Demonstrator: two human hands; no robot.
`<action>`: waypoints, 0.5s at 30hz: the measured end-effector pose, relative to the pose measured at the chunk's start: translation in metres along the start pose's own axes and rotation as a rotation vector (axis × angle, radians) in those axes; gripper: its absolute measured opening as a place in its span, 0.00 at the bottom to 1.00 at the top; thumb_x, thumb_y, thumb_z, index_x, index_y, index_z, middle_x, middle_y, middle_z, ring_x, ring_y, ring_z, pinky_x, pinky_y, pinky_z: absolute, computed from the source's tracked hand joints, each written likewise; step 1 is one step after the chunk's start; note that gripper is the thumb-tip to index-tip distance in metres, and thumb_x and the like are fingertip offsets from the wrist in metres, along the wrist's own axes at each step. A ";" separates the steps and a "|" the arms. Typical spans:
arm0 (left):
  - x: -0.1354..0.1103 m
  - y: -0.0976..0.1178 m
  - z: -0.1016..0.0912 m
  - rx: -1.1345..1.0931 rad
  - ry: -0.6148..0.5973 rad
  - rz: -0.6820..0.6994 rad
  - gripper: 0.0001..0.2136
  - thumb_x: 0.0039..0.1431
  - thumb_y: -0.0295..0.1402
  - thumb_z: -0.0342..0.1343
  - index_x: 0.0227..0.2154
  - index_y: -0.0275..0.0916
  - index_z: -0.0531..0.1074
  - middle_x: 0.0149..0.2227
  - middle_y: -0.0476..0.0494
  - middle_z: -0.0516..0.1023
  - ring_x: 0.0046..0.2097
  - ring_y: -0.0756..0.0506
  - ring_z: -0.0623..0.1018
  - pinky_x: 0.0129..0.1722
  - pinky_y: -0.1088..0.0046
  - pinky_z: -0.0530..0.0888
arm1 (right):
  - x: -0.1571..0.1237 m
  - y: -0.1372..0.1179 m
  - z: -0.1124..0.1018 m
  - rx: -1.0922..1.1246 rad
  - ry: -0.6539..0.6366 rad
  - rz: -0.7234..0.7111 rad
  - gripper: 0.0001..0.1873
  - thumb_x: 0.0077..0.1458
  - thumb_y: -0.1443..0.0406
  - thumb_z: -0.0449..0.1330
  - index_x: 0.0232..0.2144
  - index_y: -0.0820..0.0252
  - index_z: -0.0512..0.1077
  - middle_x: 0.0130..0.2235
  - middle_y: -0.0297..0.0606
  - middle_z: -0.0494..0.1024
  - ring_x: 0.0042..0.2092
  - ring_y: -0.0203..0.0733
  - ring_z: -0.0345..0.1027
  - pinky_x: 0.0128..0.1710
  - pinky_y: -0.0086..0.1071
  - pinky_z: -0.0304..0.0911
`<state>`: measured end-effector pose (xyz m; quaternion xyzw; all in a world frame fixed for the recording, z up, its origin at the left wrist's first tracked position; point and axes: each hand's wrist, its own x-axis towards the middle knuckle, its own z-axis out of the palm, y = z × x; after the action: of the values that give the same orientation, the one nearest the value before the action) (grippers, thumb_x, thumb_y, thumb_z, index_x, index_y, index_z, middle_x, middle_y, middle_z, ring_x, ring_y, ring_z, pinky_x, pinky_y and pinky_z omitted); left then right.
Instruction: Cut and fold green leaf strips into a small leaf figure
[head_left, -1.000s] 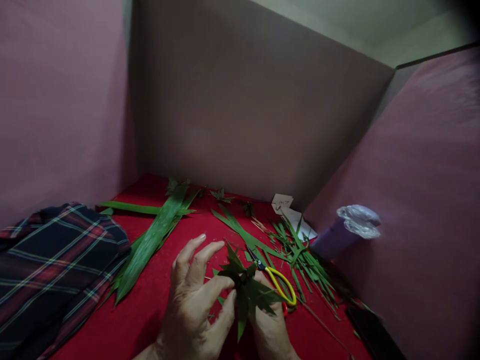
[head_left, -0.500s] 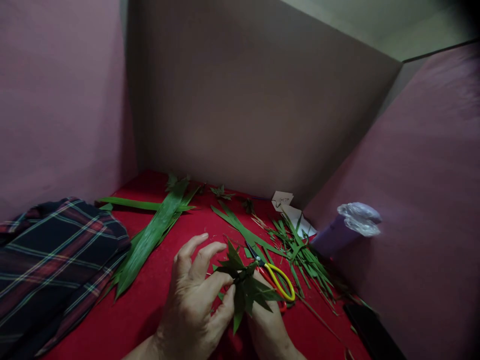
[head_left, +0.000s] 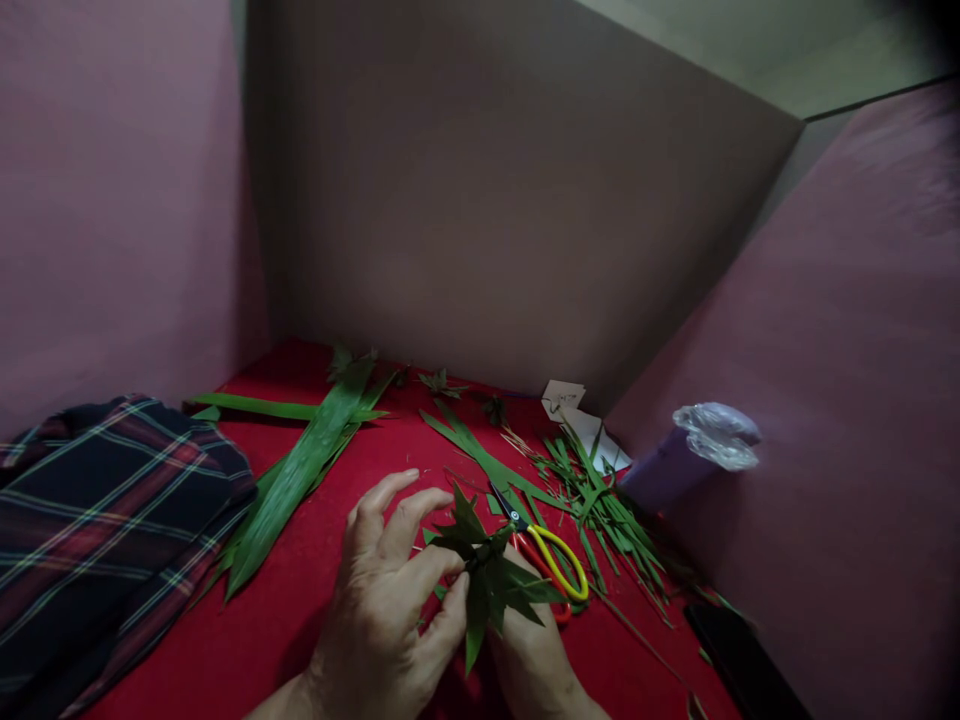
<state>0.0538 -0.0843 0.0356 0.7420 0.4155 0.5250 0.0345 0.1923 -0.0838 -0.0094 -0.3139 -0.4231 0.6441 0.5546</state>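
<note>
A folded green leaf ornament (head_left: pixel 487 575) with pointed tips sits between both my hands, low in the middle of the view. My left hand (head_left: pixel 382 610) pinches it with thumb and forefinger while the other fingers lift apart. My right hand (head_left: pixel 536 655) holds it from underneath and is mostly hidden by the leaves. Just right of the ornament lie scissors (head_left: pixel 551 560) with yellow and red handles on the red cloth (head_left: pixel 300 600).
Long green leaves (head_left: pixel 300 470) lie to the left, and a heap of narrow leaf strips (head_left: pixel 607 510) to the right. A plaid fabric (head_left: pixel 97 530) covers the left edge. A purple cylinder (head_left: pixel 667 470) with clear plastic (head_left: pixel 716 435), white paper (head_left: pixel 581 415) and a dark phone (head_left: pixel 742 665) lie at right. Pink-grey walls enclose the space.
The view has shifted slightly, so everything sits a little higher. My hands stay on the leaf ornament, with small finger movements turning it.
</note>
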 end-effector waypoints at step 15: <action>0.000 0.000 0.001 -0.015 0.008 0.004 0.07 0.47 0.22 0.55 0.23 0.41 0.73 0.43 0.43 0.72 0.53 0.35 0.61 0.49 0.51 0.61 | -0.003 0.007 -0.005 -0.044 0.011 -0.008 0.07 0.47 0.65 0.62 0.32 0.59 0.71 0.33 0.37 0.74 0.33 0.39 0.64 0.33 0.31 0.60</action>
<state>0.0551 -0.0842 0.0353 0.7405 0.4103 0.5309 0.0373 0.1943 -0.0855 -0.0176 -0.3278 -0.4356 0.6305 0.5525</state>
